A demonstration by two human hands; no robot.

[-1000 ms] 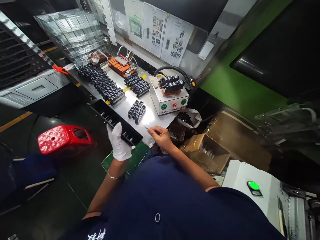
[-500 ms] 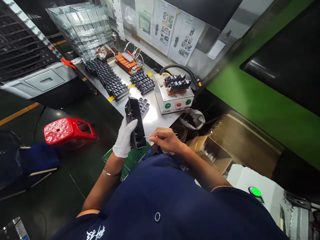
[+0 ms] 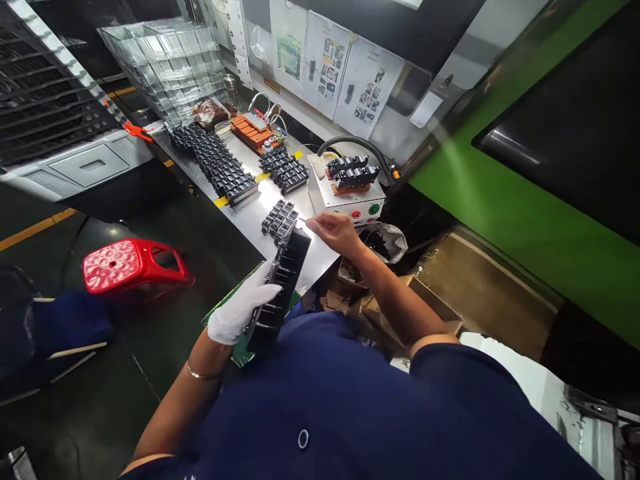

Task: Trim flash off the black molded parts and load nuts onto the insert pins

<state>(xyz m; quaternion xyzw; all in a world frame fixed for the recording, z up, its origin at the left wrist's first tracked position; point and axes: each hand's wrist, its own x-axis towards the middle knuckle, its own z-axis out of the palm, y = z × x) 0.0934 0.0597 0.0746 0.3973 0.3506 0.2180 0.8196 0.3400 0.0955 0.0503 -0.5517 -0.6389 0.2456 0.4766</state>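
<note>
My left hand, in a white glove, is closed around a long black plastic part. A row of thin shiny pins runs along its face, and it tilts with its top end to the right. My bare right hand is just above and right of that top end, thumb and fingers pinched together. A thin, light-coloured metal pin sticks out from the pinch toward the left. Behind the held part, a small group of black moulded parts lies on the metal table.
More black parts stand in rows beside an orange fixture. A white control box with buttons carries two black parts. To the right are an open bag and cardboard boxes; a red stool stands left.
The black part has come lower and now tilts to the right instead of left. My right hand has moved up from its lower side to near its top end, still pinching the pin.
</note>
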